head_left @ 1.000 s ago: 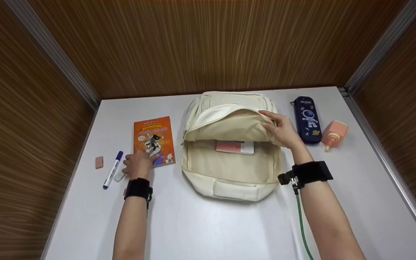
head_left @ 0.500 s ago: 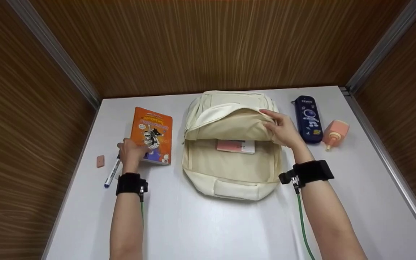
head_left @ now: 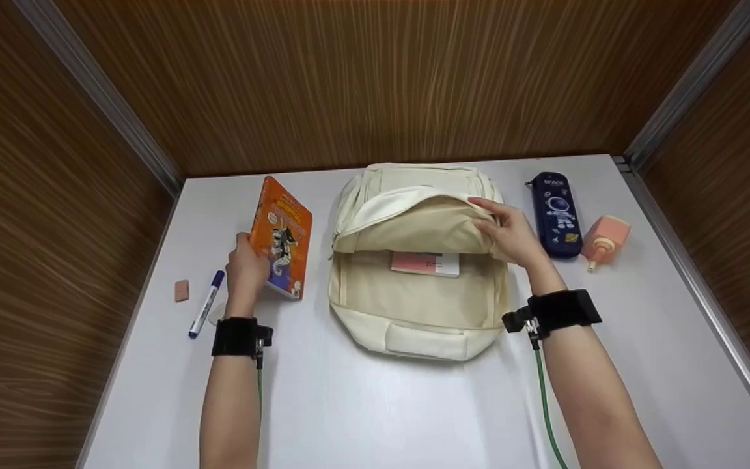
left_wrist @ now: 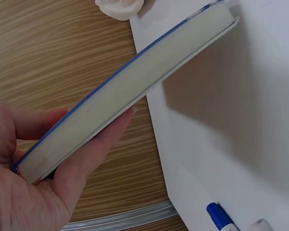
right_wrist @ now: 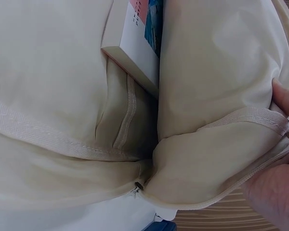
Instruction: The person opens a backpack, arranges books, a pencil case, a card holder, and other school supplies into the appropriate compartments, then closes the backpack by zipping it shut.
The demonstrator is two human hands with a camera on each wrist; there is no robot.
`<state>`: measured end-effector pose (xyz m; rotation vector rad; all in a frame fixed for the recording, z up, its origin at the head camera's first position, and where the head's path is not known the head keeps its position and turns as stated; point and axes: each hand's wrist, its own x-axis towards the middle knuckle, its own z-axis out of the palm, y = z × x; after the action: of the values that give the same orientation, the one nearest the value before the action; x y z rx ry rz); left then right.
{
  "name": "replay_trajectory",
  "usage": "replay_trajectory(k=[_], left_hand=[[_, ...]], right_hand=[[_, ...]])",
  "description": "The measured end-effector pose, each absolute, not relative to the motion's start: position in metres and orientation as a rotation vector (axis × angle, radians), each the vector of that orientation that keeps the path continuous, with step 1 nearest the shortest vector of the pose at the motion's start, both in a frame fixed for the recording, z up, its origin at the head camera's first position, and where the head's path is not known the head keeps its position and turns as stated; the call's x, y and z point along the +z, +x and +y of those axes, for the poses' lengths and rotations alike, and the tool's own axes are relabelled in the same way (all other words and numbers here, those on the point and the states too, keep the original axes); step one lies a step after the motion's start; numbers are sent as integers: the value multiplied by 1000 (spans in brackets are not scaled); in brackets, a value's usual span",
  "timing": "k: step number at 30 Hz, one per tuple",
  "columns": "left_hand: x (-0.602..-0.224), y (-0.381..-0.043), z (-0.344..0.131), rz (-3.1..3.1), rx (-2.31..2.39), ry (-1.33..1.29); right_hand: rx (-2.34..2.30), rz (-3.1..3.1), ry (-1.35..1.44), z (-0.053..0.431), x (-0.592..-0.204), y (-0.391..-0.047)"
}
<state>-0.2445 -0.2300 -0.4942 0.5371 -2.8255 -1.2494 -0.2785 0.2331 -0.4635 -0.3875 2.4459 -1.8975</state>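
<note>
Left hand [head_left: 245,270] is clamped on the orange book [head_left: 287,234], thumb and fingers on opposite covers in the left wrist view. To this hand's left lie a pink eraser [head_left: 181,290] and a marker [head_left: 206,305]; a clear item [head_left: 217,314] sits partly hidden beside the wrist. The book is tilted, left edge high, in the gap between hand and backpack [head_left: 365,329]; whether its low right corner touches the table [head_left: 362,417] I cannot tell.

Next comes the backpack, its mouth spread, with 1 pink-and-white book [head_left: 424,264] lying inside under the flap [head_left: 414,234]. Right hand [head_left: 510,236] grips the flap's right edge, thumb and fingers together on the fabric. Beyond it stay a navy case [head_left: 557,215] and, just beside that, a pink bottle [head_left: 606,238].

My reading: the step in hand is picking up the orange book while the flap is held up. The next move probably calls for raising it above the bag's rim and bringing it rightward, without the flap dropping.

Against 1.0 s ago, when the orange book lay flat, it now stands on a steep slant; at 0.5 s ago it was only partly raised. Right hand, flap and backpack look much the same.
</note>
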Motion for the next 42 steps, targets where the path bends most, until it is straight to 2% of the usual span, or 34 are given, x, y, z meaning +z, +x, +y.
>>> replay_trajectory(k=[7, 16, 25, 33, 42], left_hand=[[-490, -242, -231, -2595, -1377, 546], [-451, -237, -212, -2275, -1492, 427], [-422, -233, -186, -1962, -1988, 446], [-425, -232, -175, -1823, -2369, 337], [-435, -234, -169, -1930, -2541, 119]], right_hand=[[-1911, 2432, -366, 233, -469, -285], [-1868, 2494, -309, 230, -479, -299], [-1829, 2546, -272, 222, -460, -296], [-1816, 2602, -261, 221, -470, -305], [-1781, 2656, -262, 220, -466, -309]])
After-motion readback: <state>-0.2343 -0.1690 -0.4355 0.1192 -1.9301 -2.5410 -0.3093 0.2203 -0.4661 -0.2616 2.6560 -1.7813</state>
